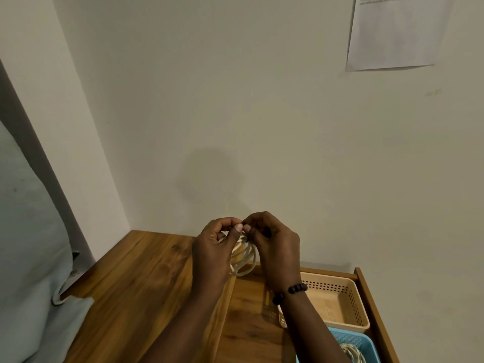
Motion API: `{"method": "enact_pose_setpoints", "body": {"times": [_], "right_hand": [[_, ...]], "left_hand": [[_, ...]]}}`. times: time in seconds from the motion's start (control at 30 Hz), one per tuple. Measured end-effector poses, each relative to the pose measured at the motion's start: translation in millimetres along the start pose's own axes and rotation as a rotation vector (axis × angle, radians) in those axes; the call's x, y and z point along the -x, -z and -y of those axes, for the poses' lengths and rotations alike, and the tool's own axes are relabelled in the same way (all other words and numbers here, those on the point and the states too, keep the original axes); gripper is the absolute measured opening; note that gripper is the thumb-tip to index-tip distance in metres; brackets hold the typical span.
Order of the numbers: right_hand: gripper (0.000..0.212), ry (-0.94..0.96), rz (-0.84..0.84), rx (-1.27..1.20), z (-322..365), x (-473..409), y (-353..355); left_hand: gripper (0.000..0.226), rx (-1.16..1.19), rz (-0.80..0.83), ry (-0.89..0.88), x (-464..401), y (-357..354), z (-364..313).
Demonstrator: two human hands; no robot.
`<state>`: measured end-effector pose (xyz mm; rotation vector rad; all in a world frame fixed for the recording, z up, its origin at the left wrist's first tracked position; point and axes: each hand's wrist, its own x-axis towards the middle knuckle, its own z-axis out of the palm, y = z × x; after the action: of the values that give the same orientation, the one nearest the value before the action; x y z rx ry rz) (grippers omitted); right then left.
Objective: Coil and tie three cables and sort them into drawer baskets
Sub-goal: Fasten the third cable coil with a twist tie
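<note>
A coiled white cable (243,260) hangs between my two hands above the back of the open drawer. My left hand (214,250) grips the coil's left side, thumb and fingers curled round the strands. My right hand (275,247) pinches a thin dark tie (245,241) at the top of the coil, fingertip to fingertip with the left. A beige basket (348,302) stands in the drawer with nothing seen in it. In front of it a blue basket (366,344) holds another coiled white cable (352,353).
The wooden tabletop (136,284) runs to the left, against a pale wall. The open wooden drawer (366,286) fills the lower right. Grey fabric (31,258) lies along the table's left edge. A paper sheet (392,35) hangs on the wall.
</note>
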<state>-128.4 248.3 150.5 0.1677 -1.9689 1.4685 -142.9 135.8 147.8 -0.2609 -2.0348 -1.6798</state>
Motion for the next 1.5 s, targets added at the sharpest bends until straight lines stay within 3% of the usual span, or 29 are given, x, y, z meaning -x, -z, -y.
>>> {"method": "enact_pose_setpoints", "body": {"times": [0.37, 0.63, 0.8, 1.07, 1.37, 1.5], "right_hand": [[0.010, -0.063, 0.010, 0.043, -1, -1, -3], [0.019, -0.010, 0.048, 0.105, 1, 4, -6], [0.024, 0.004, 0.049, 0.046, 2, 1, -2], [0.012, 0.061, 0.000, 0.043, -2, 0, -1], [0.009, -0.008, 0.294, -0.018, 13, -18, 22], [0.010, -0.048, 0.307, -0.037, 14, -25, 31]], "left_hand": [[0.011, 0.016, 0.038, 0.010, 4, 0, 4], [0.018, -0.017, -0.055, -0.054, 2, 0, 3], [0.014, -0.011, -0.028, -0.071, 2, 2, 7], [0.016, 0.017, 0.128, -0.105, -3, 6, 3], [0.021, 0.036, 0.338, -0.119, -6, 10, 6], [0.024, 0.040, 0.401, -0.166, -4, 9, -2]]}}
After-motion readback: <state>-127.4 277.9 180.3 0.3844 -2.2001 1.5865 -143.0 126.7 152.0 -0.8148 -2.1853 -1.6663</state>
